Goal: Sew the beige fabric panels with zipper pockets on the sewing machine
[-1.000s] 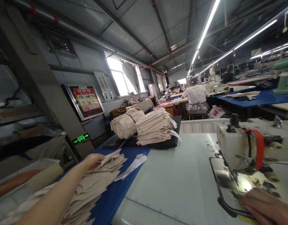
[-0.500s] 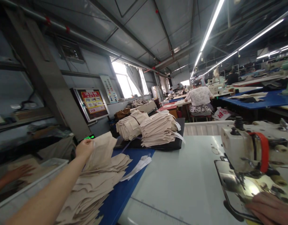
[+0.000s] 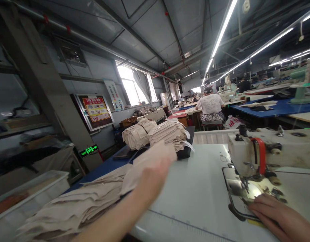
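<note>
My left hand (image 3: pixel 155 173), blurred by motion, grips a beige fabric piece (image 3: pixel 151 156) in front of the bundles and above the table. Below and left of it lies a fanned pile of beige fabric pieces (image 3: pixel 76 205). My right hand (image 3: pixel 273 211) is at the metal plate of the white sewing machine (image 3: pixel 245 154), below the lit needle area. Its fingers are pressed together, and what lies under the fingertips is too small to make out.
Tied bundles of beige fabric (image 3: pixel 167 132) stand at the back of the pale tabletop (image 3: pixel 195 188), which has a printed ruler along its front. A white plastic crate (image 3: pixel 51 181) is at the left. Ahead, a person (image 3: pixel 210 104) sits with their back to me.
My left hand has swung right from the pile, bringing one fabric piece with it. My right hand stays by the machine plate. The view has turned slightly right.
</note>
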The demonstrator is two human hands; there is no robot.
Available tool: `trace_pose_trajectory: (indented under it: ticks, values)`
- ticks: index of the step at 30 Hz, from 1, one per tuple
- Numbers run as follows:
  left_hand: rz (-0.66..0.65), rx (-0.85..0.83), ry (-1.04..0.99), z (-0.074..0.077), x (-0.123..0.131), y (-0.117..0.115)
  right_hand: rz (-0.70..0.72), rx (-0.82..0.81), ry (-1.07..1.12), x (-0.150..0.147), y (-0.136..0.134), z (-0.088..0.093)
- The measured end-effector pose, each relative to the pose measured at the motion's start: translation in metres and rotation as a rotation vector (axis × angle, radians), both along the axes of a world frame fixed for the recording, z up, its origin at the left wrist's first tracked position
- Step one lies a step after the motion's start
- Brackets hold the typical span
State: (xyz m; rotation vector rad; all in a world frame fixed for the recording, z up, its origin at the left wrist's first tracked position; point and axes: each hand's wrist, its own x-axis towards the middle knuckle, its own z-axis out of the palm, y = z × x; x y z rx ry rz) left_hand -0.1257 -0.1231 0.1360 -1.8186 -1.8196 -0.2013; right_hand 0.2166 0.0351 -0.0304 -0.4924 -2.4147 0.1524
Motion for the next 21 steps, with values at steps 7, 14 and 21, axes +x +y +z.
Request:
trace_pose_trajectory:
  ticks: [7, 14, 21]
  values:
    - [-0.376, -0.187, 0.082, -0.144, 0.139, 0.015, 0.014, -0.11, -0.127, 0.0, -0.007, 0.012]
    - [-0.446, -0.252, -0.335, -0.12, 0.115, -0.004, 0.004, -0.126, -0.164, -0.001, -0.01, 0.022]
    - [-0.239, -0.577, -0.369, -0.121, 0.066, 0.023, 0.054, -0.011, -0.037, -0.008, -0.02, 0.034]
